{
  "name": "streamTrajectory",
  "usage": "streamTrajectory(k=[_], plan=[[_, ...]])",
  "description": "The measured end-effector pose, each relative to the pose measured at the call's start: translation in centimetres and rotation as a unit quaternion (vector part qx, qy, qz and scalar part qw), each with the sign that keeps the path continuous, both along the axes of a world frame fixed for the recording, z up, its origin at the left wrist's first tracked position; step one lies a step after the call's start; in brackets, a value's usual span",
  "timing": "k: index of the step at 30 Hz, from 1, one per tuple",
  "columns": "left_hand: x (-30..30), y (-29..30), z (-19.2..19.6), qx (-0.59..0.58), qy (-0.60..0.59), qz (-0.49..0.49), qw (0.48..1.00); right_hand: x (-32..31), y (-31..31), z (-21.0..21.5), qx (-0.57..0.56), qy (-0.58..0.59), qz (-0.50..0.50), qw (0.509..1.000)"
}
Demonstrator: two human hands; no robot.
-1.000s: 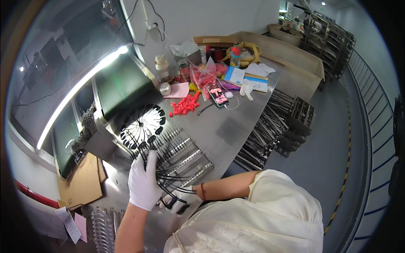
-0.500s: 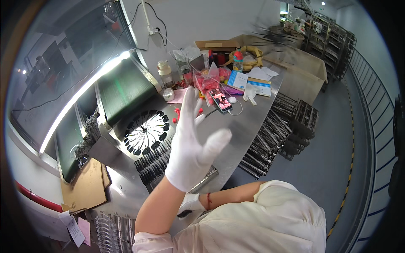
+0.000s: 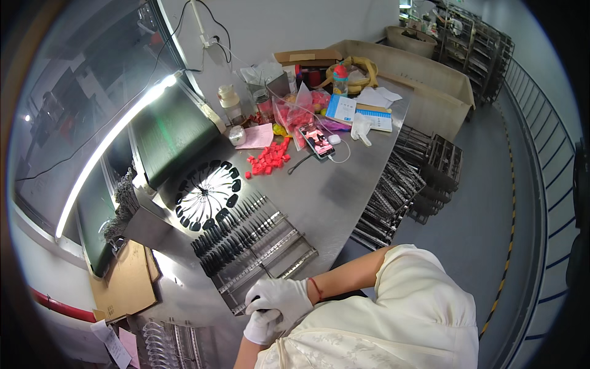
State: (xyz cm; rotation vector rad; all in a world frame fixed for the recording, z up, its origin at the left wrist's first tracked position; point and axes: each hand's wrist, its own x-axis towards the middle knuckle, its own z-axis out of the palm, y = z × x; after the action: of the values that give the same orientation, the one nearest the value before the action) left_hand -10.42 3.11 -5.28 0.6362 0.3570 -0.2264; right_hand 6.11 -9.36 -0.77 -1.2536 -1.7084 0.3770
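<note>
My right hand (image 3: 283,296), in a white glove with a red band at the wrist, is closed above the front edge of the bench. Just below it, my gloved left hand (image 3: 262,327) is also closed, touching the right. Whatever the fingers hold is hidden. Beyond them lies a metal rack (image 3: 270,251), with rows of black, flat-ended pieces (image 3: 224,237) standing along its left part. Behind it sits a ring of black pieces (image 3: 236,186) whose thin stems meet in the middle, lit brightly from below.
Red bits (image 3: 269,158), a phone (image 3: 316,141), a notebook (image 3: 342,111) and a loose glove (image 3: 361,128) lie farther back. A green conveyor (image 3: 175,138) and lamp tube (image 3: 114,144) stand left. Metal racks (image 3: 384,203) are stacked right, below a large bin (image 3: 430,101). Clear pieces (image 3: 157,344) are front left.
My left hand has come down from its raised, spread pose to meet the right. A blurred dark thing in the air by the far bins is gone. The view has shifted slightly.
</note>
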Motion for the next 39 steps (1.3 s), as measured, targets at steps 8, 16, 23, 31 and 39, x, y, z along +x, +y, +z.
streamTrajectory(k=[8, 16, 23, 31, 39], plan=[[-0.9, 1.2, -3.5, -0.035, 0.062, -0.002, 0.997, -1.8, 4.7, -2.4, -0.002, -0.011, -0.021, 1.0], [-1.9, 3.4, -8.3, 0.084, 0.057, -0.065, 0.993, 0.0, 6.4, -2.9, -0.256, 0.069, 0.079, 0.961], [-0.3, 5.0, -6.4, 0.63, -0.156, -0.031, 0.76, 1.8, 4.9, -0.7, -0.293, 0.14, -0.037, 0.945], [-2.4, 3.4, -2.6, 0.388, -0.112, 0.044, 0.914, -0.6, 3.6, -0.7, -0.336, 0.247, -0.002, 0.909], [-3.3, 2.1, -0.9, 0.307, -0.071, 0.09, 0.945, -2.6, 3.3, -1.8, -0.246, 0.335, -0.016, 0.909]])
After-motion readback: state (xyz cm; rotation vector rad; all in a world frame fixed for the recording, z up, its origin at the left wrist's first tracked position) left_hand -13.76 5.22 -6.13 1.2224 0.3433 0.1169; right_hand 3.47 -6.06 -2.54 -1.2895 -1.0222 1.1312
